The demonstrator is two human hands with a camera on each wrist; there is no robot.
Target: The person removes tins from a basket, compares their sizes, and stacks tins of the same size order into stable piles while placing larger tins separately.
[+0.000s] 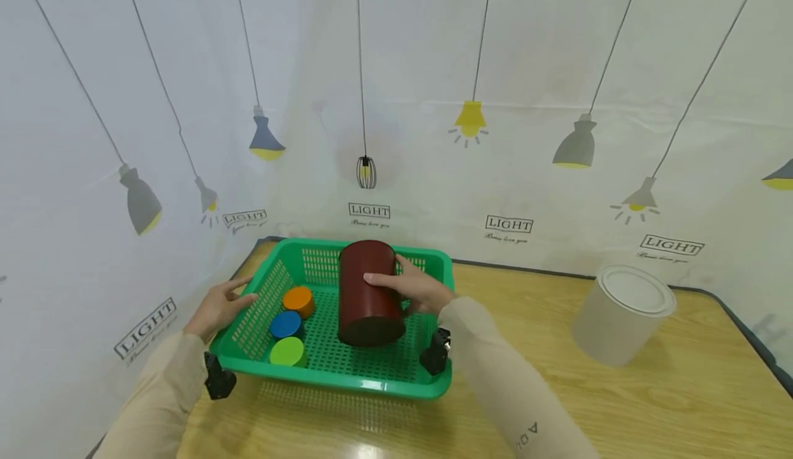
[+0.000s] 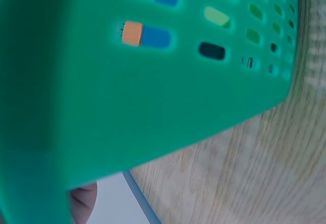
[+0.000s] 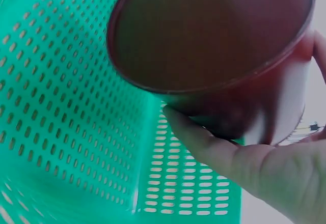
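The right hand (image 1: 424, 287) grips a dark red canister (image 1: 368, 294) from its side, holding it tilted within the green basket (image 1: 347, 381); whether it touches the basket floor cannot be told. The left hand (image 1: 217, 306) pinches the basket's left rim, thumb on top. Orange (image 1: 299, 301), blue (image 1: 286, 325) and lime lids (image 1: 288, 352) sit in a row inside, left of the canister. An off-white can (image 1: 619, 318) stands on the desk (image 1: 526, 307), well apart to the right.

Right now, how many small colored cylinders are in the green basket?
3, on the left side of the green basket: orange cylinder farthest, blue cylinder midway, lime cylinder nearest. The dark red canister may hide others.
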